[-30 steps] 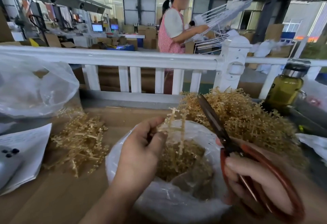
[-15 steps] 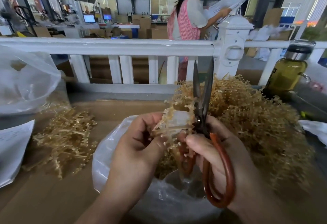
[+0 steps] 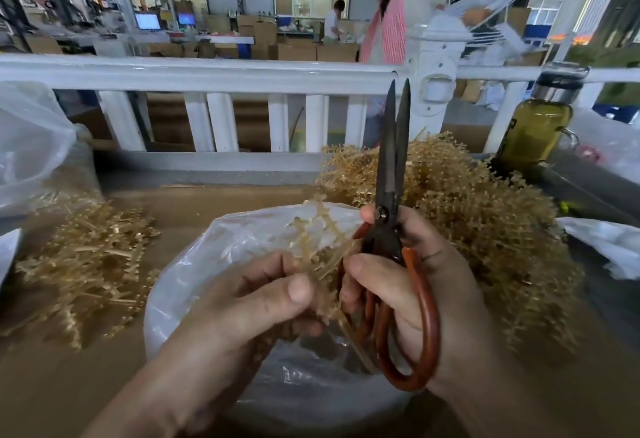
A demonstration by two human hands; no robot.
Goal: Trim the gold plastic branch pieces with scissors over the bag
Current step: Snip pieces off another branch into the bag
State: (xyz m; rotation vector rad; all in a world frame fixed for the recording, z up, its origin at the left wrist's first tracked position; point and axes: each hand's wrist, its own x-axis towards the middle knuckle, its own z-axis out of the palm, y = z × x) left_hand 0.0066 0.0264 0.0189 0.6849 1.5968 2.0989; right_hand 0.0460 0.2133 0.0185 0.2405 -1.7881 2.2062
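**Asker:** Where does the work sit?

**Watcher:** On the brown cardboard-covered table (image 3: pixel 207 202). A large loose heap of gold plastic branch pieces (image 3: pixel 491 229) lies on the right, and a smaller, flatter pile of gold plastic pieces (image 3: pixel 86 264) lies on the left. Between them, directly under the hands, the clear crinkled plastic bag (image 3: pixel 194 275) stands open.

**Asker:** And the hands?

**Watcher:** The left hand (image 3: pixel 242 309) pinches a single gold branch piece (image 3: pixel 322 226) by its lower end, thumb on top, so the sprig rises above the bag's mouth. The right hand (image 3: pixel 436 285) is wrapped round the red-brown loop handles of the dark-bladed steel scissors (image 3: pixel 393 174). These point straight up, blades all but together, and cut nothing.

**Asker:** What would make the cut a good one?

**Watcher:** Probably the worker should tip the blades down and across, open them, and feed the stem deep toward the pivot. Stiff plastic likely shears most cleanly there. The sprig belongs over the bag's opening, so the offcuts drop inside rather than on the cardboard.

**Asker:** Any risk?

**Watcher:** The left thumb lies close to the handles, so the cut is best made well above the pinch. The piece looks springy. A firm hold should keep it from twisting or flicking bits away.
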